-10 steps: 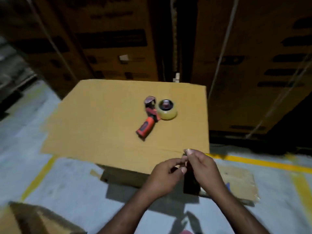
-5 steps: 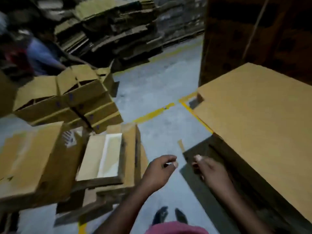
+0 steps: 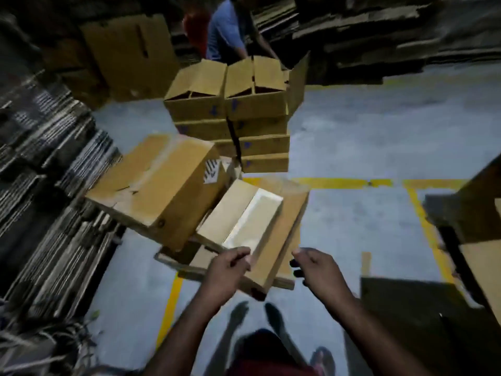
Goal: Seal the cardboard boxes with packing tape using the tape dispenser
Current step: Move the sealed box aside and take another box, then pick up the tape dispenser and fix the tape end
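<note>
Holding the left hand (image 3: 227, 270) curled at the near end of the flat brown cardboard box (image 3: 273, 240) tilted on the pile of brown boxes (image 3: 160, 185), grip unclear. Holding the right hand (image 3: 317, 270) apart, loose, empty. Judging the box light and stiff; favouring both long edges.

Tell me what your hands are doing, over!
Right hand loosely curled, empty. Left hand at flat box near edge, grip unclear. Tape dispenser out of sight.
</note>
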Demonstrator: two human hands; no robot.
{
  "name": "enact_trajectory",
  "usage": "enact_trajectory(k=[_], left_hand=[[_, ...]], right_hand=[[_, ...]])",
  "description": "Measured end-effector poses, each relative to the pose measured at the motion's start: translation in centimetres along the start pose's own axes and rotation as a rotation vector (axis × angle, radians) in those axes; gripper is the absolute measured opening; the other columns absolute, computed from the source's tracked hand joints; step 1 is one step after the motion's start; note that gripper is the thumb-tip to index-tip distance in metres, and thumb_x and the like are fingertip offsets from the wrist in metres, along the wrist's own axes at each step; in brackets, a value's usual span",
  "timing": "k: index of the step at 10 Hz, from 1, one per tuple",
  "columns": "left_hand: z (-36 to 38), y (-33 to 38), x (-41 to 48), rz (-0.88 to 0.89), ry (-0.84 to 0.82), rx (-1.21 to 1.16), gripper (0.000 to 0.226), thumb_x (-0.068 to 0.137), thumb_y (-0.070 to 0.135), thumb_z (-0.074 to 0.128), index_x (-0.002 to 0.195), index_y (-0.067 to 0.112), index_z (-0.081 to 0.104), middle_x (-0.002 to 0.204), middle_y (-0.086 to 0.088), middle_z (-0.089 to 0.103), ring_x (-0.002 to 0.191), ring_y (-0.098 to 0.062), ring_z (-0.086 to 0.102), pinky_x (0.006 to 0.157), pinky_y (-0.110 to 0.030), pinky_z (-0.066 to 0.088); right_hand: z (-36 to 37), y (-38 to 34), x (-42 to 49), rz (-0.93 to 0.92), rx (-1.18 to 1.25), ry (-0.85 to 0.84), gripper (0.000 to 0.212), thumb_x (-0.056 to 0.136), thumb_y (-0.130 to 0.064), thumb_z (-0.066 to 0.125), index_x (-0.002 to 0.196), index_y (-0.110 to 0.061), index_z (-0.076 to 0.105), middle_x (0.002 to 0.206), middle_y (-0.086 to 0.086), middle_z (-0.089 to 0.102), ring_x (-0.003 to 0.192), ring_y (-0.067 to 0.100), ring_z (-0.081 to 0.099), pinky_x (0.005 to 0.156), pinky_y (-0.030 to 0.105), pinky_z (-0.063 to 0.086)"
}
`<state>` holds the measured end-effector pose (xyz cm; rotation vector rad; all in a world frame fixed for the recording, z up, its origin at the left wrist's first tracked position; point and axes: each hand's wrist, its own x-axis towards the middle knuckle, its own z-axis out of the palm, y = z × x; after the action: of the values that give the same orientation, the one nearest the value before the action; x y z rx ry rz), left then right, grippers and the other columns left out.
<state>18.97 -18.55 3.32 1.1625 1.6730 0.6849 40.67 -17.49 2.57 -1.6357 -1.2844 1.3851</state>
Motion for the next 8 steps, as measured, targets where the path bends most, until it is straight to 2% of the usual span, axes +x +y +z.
enact_trajectory(k=[1,2,3,4,5,6,7,8], left_hand=[[-2.9,-0.4,1.4,-0.051,0.100,-0.045,0.025,0.101,0.024,0.063,0.122,0.015,0.073,0.116,-0.003,0.074,0.104,-0.014,0.069,0.089,-0.032,0.056],[-6.4,-0.1,3.0,-0.052,0.195,-0.076,0.021,0.102,0.026,0.061,0.118,0.020,0.073,0.117,-0.004,0.072,0.103,-0.019,0.068,0.081,-0.030,0.054],[-11.5,-0.2,5.7,-0.046,0.332,-0.055,0.025,0.102,0.023,0.062,0.125,0.017,0.070,0.120,-0.002,0.068,0.112,-0.021,0.064,0.093,-0.035,0.050],[-17.9,-1.7,9.8,-0.027,0.408,-0.020,0.019,0.101,0.021,0.063,0.117,0.021,0.073,0.118,-0.003,0.071,0.107,-0.022,0.066,0.094,-0.041,0.053],[-24.9,-3.6,14.7,-0.073,0.444,-0.022,0.025,0.101,0.019,0.063,0.125,0.015,0.070,0.120,-0.005,0.069,0.098,-0.018,0.068,0.091,-0.037,0.054],[-31.3,-5.5,19.4,-0.119,0.447,0.071,0.031,0.100,0.025,0.065,0.129,0.013,0.068,0.125,-0.003,0.066,0.104,-0.021,0.066,0.090,-0.037,0.054],[-36.8,-7.7,23.8,-0.184,0.465,0.239,0.044,0.098,0.030,0.066,0.135,0.008,0.062,0.134,-0.011,0.060,0.117,-0.030,0.060,0.097,-0.039,0.050],[-40.6,-10.1,27.9,-0.231,0.538,0.457,0.061,0.085,0.038,0.063,0.132,0.000,0.062,0.136,-0.027,0.053,0.124,-0.043,0.055,0.103,-0.047,0.046]], right_hand=[[2.5,-2.6,2.9,-0.037,-0.045,-0.070,0.070,0.088,-0.066,0.050,0.094,0.003,0.062,0.096,0.025,0.065,0.086,0.039,0.066,0.070,0.047,0.052],[6.0,-4.8,5.4,-0.046,-0.066,-0.135,0.058,0.093,-0.056,0.055,0.083,0.001,0.063,0.088,0.023,0.065,0.085,0.037,0.066,0.066,0.035,0.046],[10.4,-6.8,8.2,-0.014,-0.119,-0.205,0.040,0.094,-0.050,0.060,0.065,-0.023,0.063,0.067,-0.005,0.062,0.077,0.022,0.064,0.072,0.034,0.051],[15.6,-8.8,11.3,-0.020,-0.140,-0.265,0.033,0.091,-0.055,0.062,0.073,-0.028,0.062,0.065,-0.012,0.060,0.073,0.008,0.060,0.069,0.027,0.045],[21.8,-9.5,15.2,0.017,-0.142,-0.285,0.044,0.086,-0.064,0.062,0.096,-0.022,0.067,0.082,-0.008,0.068,0.083,0.008,0.065,0.072,0.027,0.049],[27.6,-10.8,17.8,0.144,-0.066,-0.341,0.046,0.082,-0.064,0.064,0.105,-0.025,0.062,0.104,0.000,0.071,0.097,0.021,0.068,0.085,0.037,0.057],[31.6,-12.5,19.6,0.244,0.041,-0.389,0.022,0.092,-0.036,0.069,0.102,-0.021,0.056,0.100,0.001,0.065,0.081,0.011,0.066,0.064,0.022,0.055],[35.7,-11.1,22.3,0.305,-0.033,-0.310,0.040,0.077,-0.055,0.076,0.084,-0.024,0.050,0.082,-0.005,0.057,0.084,0.021,0.062,0.074,0.032,0.051]])
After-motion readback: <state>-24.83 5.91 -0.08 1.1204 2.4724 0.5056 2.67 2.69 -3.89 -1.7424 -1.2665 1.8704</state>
